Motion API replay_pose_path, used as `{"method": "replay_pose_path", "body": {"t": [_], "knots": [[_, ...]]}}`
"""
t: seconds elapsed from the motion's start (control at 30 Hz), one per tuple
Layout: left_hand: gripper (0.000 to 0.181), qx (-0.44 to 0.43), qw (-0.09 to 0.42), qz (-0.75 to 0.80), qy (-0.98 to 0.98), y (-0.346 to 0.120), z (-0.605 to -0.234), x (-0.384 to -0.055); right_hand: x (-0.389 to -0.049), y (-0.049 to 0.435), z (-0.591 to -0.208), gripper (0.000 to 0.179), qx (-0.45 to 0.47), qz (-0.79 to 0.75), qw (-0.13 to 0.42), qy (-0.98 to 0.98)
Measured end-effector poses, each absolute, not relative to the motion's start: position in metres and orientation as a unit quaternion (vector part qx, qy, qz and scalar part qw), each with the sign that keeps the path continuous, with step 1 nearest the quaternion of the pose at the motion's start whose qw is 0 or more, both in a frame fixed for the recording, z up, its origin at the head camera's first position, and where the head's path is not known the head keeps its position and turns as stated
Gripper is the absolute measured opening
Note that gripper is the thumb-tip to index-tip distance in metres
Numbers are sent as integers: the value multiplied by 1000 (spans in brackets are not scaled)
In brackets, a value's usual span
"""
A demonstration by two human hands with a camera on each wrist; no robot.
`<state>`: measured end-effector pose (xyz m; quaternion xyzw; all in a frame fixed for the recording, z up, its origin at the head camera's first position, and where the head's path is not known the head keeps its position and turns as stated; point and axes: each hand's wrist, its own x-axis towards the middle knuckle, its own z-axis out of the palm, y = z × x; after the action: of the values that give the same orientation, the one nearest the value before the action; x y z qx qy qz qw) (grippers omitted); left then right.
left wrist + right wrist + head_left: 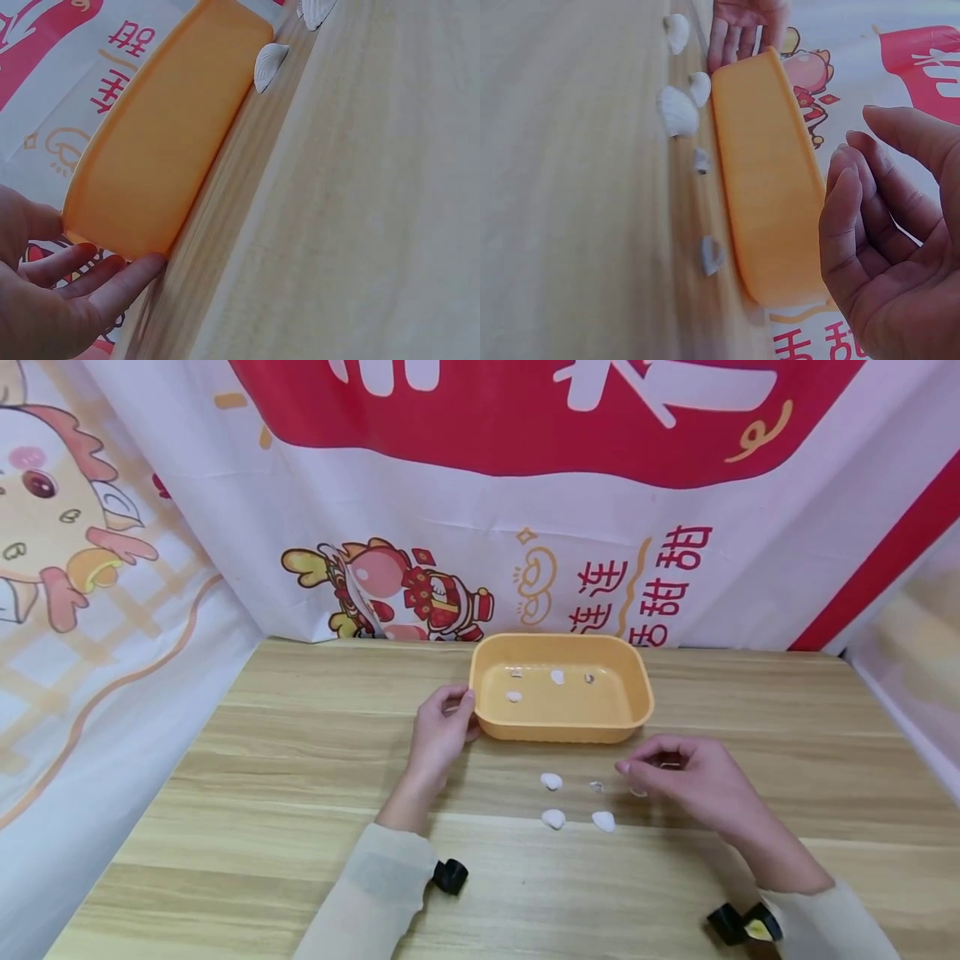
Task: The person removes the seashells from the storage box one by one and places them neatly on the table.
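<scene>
A yellow-orange plastic basin (562, 732) stands at the back of the table. My left hand (441, 735) holds its left end, the thumb at the rim and the fingertips against the outer wall, as the left wrist view (60, 292) shows. My right hand (693, 777) hovers in front of the basin's right corner with fingers bent, thumb apart and nothing between them. Below its fingertips lies a seashell (637, 792), partly hidden. Left of it lie a small shell (596, 787) and white shells (551, 782), (553, 818), (603, 821). Inside the basin are several small shells (557, 677).
The wooden table (300, 777) ends at a printed cloth (450, 502) hanging right behind the basin. More cloth hangs at the left and right sides. Black wrist straps (450, 877) are worn near both sleeves.
</scene>
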<state>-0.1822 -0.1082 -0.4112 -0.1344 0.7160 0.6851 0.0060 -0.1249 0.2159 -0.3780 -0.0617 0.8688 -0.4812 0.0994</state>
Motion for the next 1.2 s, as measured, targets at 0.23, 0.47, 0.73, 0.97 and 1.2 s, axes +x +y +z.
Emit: {"method": "replay_pose_path", "body": {"t": [0.23,0.47,0.73,0.97,1.2], "knots": [[30,-141,2,690,710,-107,-410,-182,-141,200,-362,31,-79,-467,100,875],[33,-138,4,686,715,-107,-407,-180,-174,178,-346,34,-101,-453,110,879],[34,-146,5,687,712,-108,-407,-180,-212,150,-341,25,-121,-466,127,867],[34,-149,1,692,706,-106,-407,-180,-236,131,-349,21,-114,-454,143,872],[35,-152,7,692,705,-106,-406,-178,-250,117,-356,19,-97,-443,161,877]]}}
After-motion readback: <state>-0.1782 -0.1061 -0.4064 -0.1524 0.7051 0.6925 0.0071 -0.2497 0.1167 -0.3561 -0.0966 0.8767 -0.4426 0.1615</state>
